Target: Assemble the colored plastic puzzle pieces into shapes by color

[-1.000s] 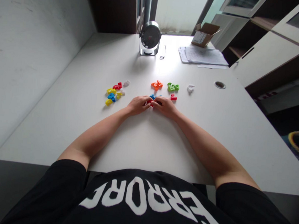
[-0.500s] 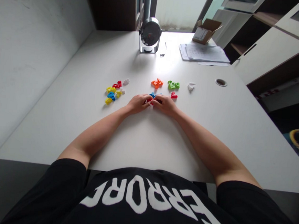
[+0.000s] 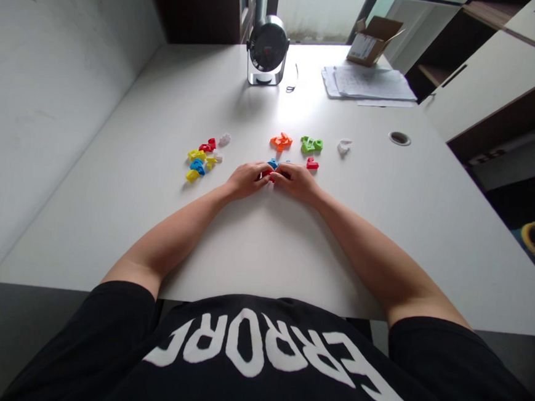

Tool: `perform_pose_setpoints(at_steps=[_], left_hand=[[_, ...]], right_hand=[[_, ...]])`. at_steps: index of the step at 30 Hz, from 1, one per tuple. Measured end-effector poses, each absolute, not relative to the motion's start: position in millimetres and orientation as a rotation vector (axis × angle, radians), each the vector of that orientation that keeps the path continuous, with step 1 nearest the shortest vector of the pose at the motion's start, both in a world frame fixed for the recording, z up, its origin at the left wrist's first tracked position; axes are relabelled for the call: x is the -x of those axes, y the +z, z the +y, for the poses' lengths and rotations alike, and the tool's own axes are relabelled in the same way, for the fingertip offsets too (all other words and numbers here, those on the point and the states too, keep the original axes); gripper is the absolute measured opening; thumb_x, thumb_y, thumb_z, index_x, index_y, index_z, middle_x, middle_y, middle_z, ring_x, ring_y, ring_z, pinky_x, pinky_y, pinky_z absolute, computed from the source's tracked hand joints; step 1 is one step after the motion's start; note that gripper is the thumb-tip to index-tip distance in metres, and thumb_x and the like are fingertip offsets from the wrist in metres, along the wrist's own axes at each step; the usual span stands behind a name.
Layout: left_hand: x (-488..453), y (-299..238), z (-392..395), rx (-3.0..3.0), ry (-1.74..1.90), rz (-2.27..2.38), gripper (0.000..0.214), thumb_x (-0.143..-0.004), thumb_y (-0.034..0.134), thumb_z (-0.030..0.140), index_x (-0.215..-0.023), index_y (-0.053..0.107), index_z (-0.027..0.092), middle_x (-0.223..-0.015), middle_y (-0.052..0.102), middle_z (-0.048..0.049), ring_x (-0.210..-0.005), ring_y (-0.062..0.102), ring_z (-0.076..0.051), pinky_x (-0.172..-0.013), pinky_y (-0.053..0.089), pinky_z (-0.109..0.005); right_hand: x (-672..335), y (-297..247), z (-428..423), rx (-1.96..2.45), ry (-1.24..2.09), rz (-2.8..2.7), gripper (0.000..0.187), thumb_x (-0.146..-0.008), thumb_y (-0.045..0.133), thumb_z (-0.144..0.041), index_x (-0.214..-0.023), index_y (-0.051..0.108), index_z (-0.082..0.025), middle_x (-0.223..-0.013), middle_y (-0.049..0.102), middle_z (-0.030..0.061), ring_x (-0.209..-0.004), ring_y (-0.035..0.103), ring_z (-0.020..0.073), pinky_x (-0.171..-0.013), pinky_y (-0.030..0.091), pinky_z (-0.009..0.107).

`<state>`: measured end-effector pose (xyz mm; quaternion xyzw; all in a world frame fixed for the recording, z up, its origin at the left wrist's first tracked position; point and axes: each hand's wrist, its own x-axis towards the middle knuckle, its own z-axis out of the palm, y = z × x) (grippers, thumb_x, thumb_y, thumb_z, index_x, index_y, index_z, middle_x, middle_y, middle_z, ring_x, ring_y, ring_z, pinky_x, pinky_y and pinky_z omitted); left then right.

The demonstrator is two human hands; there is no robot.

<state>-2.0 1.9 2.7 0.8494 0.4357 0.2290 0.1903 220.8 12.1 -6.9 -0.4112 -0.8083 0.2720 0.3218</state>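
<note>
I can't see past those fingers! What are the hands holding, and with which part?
The left hand and right hand seem to hold a small red plastic piece between them, where they meet; the exact grip is hidden.

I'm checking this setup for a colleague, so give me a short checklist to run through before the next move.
Left hand and right hand meet over small plastic pieces: ok.
Blue piece sits just beyond the hands, visible: ok.
Grip on whatever lies between the hands: cannot tell, the fingers hide it.
Red L-shaped piece apart from the right hand: ok.
Orange pieces and green pieces apart from each other: ok.
Mixed yellow, blue, red and white pile apart from the left hand: ok.
</note>
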Motion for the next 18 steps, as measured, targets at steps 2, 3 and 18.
perform_pose_setpoints(at_steps=[2, 3, 18], left_hand=[[2.0, 2.8, 1.8, -2.389, 0.644, 1.232, 0.029, -0.101, 0.056, 0.038, -0.114, 0.077, 0.024, -0.107, 0.077, -0.005, -0.083, 0.065, -0.018, -0.077, 0.047, -0.032], [2.0, 2.9, 1.7, -2.389, 0.644, 1.234, 0.028, -0.101, 0.056, 0.038, -0.114, 0.077, 0.024, -0.107, 0.077, -0.0049, -0.082, 0.065, -0.018, -0.077, 0.047, -0.032], [1.6, 4.2, 0.7, -2.362, 0.651, 1.221, 0.03, -0.1, 0.054, 0.037, -0.114, 0.078, 0.024, -0.111, 0.078, -0.0054, -0.086, 0.066, -0.019, -0.08, 0.048, -0.032]], right_hand=[[-221.0, -6.7, 12.0, 1.089, 0.716, -2.121, 0.055, -0.096, 0.06, -0.07, -0.073, 0.057, -0.021, -0.07, 0.053, 0.0001, -0.067, 0.044, 0.0163, -0.066, 0.035, 0.032], [-221.1, -6.5, 11.9, 1.094, 0.718, -2.119, 0.055, -0.096, 0.06, -0.07, -0.073, 0.057, -0.021, -0.07, 0.053, 0.0, -0.067, 0.044, 0.0162, -0.066, 0.035, 0.032], [-219.6, 0.1, 7.0, 1.112, 0.729, -2.117, 0.049, -0.096, 0.061, -0.064, -0.072, 0.056, -0.021, -0.069, 0.049, -0.0009, -0.068, 0.042, 0.016, -0.067, 0.034, 0.033]])
